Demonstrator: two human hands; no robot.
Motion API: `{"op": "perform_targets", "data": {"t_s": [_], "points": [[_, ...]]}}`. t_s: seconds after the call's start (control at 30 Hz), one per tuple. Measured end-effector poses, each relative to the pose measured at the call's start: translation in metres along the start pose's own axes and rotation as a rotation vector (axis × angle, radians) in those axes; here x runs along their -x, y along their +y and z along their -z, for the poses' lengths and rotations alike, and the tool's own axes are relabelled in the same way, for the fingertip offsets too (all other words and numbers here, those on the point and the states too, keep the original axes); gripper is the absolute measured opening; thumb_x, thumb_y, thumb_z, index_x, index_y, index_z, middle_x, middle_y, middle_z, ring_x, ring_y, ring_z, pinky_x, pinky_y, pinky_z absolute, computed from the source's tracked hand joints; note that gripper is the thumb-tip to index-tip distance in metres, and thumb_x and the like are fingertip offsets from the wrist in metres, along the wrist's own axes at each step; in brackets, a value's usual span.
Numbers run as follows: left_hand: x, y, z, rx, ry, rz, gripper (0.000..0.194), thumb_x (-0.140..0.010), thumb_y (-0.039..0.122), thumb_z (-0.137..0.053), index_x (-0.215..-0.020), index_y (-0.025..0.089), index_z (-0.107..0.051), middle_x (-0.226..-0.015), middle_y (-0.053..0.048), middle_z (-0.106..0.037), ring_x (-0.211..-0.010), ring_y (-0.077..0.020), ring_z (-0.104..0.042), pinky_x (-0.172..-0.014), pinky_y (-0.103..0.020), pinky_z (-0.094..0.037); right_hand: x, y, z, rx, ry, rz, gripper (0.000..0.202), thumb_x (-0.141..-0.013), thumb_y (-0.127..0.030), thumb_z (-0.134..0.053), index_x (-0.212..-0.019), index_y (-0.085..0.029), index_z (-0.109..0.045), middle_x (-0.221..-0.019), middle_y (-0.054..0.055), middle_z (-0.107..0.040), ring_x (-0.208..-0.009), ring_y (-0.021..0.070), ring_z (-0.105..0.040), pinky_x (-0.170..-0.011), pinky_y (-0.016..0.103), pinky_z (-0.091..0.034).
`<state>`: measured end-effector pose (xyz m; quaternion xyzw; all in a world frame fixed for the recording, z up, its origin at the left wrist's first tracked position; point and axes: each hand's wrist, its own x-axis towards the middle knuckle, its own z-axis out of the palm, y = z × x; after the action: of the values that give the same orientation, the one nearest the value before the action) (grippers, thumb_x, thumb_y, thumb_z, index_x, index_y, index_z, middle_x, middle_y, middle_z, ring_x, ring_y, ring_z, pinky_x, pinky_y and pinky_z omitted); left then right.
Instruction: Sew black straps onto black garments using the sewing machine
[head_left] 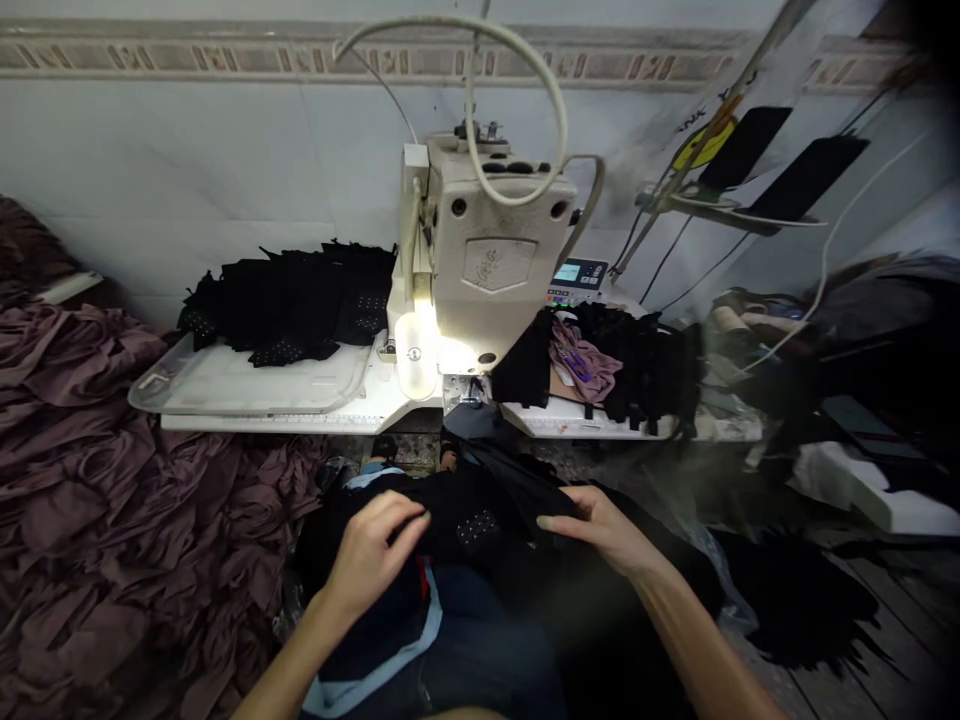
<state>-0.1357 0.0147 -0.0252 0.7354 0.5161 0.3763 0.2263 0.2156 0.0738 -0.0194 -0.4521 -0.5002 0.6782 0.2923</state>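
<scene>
My right hand [604, 525] pinches the edge of a black cloth piece [517, 480] between thumb and fingers. That cloth stretches from the sewing machine [499, 255] down towards my lap. On the left, my left hand [375, 545] is curled, thumb near the fingertips, over the black cloth on my lap. Whether anything lies between those fingers cannot be made out against the dark fabric. A patch of small pale dots [477, 530] shows on the black cloth between my hands. The machine's lamp [416, 355] lights the needle area, where the cloth's upper end lies.
Black cut pieces [300, 295] are heaped on a clear plastic tray [225, 390] left of the machine. More black pieces [645, 370] and purple-handled snips [574, 365] lie right. Mauve fabric [150, 530] piles up at far left. Black thread cones [810, 180] stand upper right.
</scene>
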Motion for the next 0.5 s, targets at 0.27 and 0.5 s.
{"op": "perform_targets", "data": {"t_s": [0.27, 0.5], "points": [[0.009, -0.007, -0.058, 0.083, -0.348, 0.092, 0.024, -0.104, 0.035, -0.066, -0.119, 0.023, -0.079, -0.107, -0.006, -0.079, -0.094, -0.0211, -0.076, -0.082, -0.028, -0.057, 0.043, -0.006, 0.019, 0.157, 0.197, -0.025, 0.047, -0.082, -0.062, -0.085, -0.079, -0.016, -0.077, -0.074, 0.004, -0.072, -0.065, 0.0190, -0.063, -0.060, 0.028, -0.048], [-0.019, -0.022, -0.072, 0.014, -0.330, 0.105, 0.032, -0.106, 0.031, -0.055, -0.131, 0.021, -0.073, -0.107, -0.008, -0.076, -0.095, -0.0224, -0.074, -0.085, -0.031, -0.056, 0.105, -0.007, 0.127, 1.024, 0.859, -0.308, 0.061, -0.078, -0.079, -0.073, -0.077, -0.018, -0.082, -0.076, 0.020, -0.074, -0.075, 0.0438, -0.073, -0.059, 0.044, -0.048]]}}
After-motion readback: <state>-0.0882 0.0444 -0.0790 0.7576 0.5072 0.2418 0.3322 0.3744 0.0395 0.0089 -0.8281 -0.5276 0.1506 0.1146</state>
